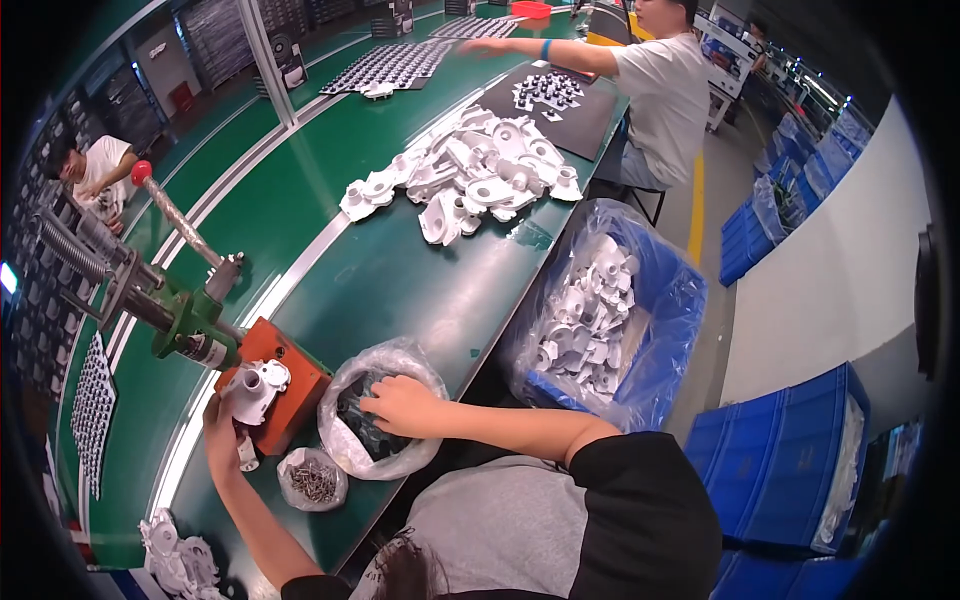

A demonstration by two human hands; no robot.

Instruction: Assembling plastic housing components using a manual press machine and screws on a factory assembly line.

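Glossy green tabletop [385, 285] bears a crinkled bag [338, 438], right hand [405, 407] inside.

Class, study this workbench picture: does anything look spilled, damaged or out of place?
Nothing looks clearly spilled or damaged. The untidiest spot is the heap of white parts on the green table: pieces lie jumbled at all angles, unlike the neat rows farther off. The screws near the left hand sit inside their small bag.

Worktop [440, 290] brightly lit; white glare reflected along metal strip [322, 240]. Straight edges bent toward rim, corners blacked out; distant detail softened, upper right dimmed.
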